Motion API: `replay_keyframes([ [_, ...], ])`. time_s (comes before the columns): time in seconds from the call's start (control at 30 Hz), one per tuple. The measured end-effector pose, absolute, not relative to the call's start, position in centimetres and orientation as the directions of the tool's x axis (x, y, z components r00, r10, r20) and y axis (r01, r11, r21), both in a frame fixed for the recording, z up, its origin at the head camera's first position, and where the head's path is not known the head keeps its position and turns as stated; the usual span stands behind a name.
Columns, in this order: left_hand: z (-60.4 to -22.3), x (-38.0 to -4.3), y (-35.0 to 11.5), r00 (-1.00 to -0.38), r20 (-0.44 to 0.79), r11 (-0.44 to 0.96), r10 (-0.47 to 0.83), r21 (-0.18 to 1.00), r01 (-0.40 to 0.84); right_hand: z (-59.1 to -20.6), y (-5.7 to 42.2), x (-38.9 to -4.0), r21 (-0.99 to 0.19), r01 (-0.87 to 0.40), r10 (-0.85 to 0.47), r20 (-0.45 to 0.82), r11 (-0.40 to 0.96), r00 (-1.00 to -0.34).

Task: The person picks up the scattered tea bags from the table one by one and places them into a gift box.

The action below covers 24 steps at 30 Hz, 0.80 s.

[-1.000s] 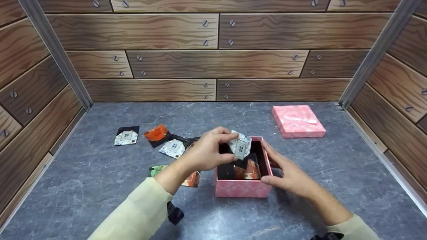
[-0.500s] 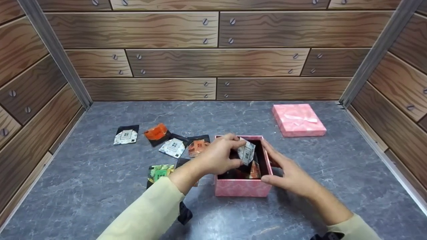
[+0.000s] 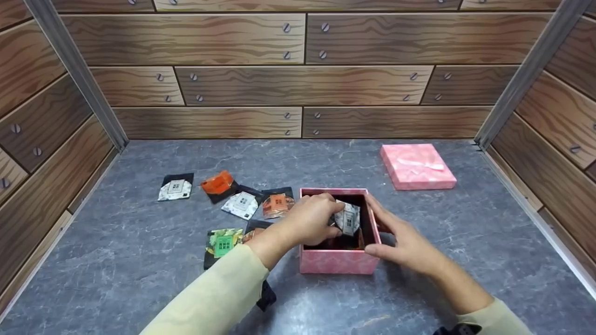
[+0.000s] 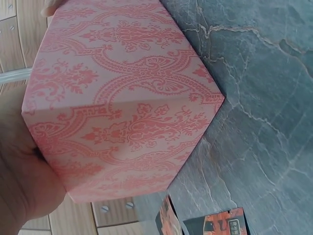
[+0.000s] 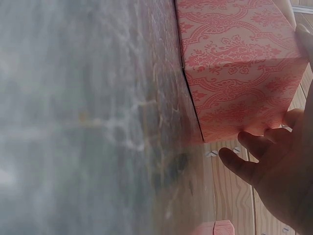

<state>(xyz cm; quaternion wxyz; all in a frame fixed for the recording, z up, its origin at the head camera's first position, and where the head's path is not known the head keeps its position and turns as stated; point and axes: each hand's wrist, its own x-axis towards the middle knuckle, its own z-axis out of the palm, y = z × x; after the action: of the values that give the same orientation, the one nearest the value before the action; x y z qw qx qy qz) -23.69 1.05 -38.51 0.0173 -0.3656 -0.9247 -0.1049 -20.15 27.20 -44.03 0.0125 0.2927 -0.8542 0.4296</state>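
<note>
In the head view, my left hand (image 3: 314,221) reaches over the left rim of a lidless pink patterned box (image 3: 339,263). Its thumb and fingers pinch a small flat black sachet with a white floral label (image 3: 348,218), held inside the box below the rim. My right hand (image 3: 405,242) lies against the box's right side, thumb at the near right corner. In the right wrist view, the fingertips (image 5: 244,139) touch the box wall and the fingers are loosely extended. The left wrist view has the box's outer walls (image 4: 122,73); the sachet is hidden there.
Left of the box lie several flat sachets: a white-labelled one (image 3: 175,187), an orange one (image 3: 220,185), another white one (image 3: 242,204), a red-orange one (image 3: 278,204) and a green one (image 3: 224,244). A pink lid with a bow (image 3: 418,166) sits back right. Wood-patterned walls enclose the table.
My left hand has moved right and down into the box with the white-labelled sachet, uncovering more sachets on the table. My right hand has stayed at the box's right side.
</note>
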Motion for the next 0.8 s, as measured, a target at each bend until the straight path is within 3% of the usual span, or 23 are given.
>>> replay_keyframes([
  [0.5,-39.0,-23.3,2.3,-0.808,0.041,0.809,0.588,0.001,0.588,-44.1,27.3,-20.4,-0.708,-0.546,-0.504,0.304,0.448,-0.808],
  [0.8,-39.0,-23.2,2.3,-0.809,0.050,0.810,0.586,-0.002,0.587,-44.1,27.3,-20.3,-0.710,-0.518,-0.485,0.279,0.477,-0.829],
])
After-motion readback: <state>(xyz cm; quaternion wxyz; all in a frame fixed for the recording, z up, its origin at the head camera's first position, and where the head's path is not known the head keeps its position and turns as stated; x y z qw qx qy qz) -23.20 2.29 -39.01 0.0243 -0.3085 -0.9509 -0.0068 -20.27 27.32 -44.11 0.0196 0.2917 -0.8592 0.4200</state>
